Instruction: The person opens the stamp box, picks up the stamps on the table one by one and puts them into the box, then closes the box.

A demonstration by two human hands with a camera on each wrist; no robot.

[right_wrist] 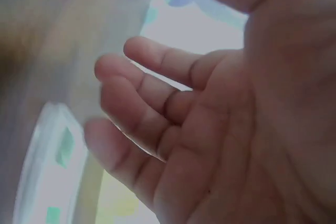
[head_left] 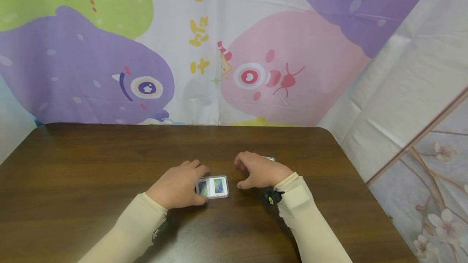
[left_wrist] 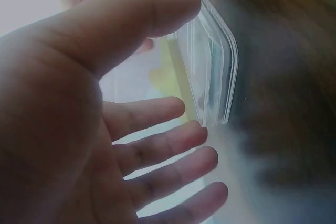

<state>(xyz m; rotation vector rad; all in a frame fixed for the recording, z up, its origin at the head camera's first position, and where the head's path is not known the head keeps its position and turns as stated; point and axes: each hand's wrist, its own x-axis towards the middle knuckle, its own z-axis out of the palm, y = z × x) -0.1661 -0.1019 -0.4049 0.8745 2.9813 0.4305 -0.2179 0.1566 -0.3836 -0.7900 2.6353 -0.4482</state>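
My left hand (head_left: 179,186) is at the left end of a flat clear case (head_left: 218,186) with small green-and-blue pictures inside, lying on the table. In the left wrist view, the thumb overlaps the case's (left_wrist: 229,72) clear edge and the fingers stretch out nearly straight; firm contact cannot be made out. To the right, my right hand (head_left: 265,170) hovers low with loosely bent fingers and nothing between them. Behind it, a second case (head_left: 269,158) is mostly hidden. A blurred whitish case (right_wrist: 55,166) with green patches shows beside the fingers in the right wrist view.
Both cases lie on a dark brown wooden table (head_left: 91,161). A printed cloth (head_left: 197,104) with cartoon figures hangs along its back edge, and a flowered panel (head_left: 438,182) stands at the right. A black device (head_left: 273,197) is strapped at the right wrist.
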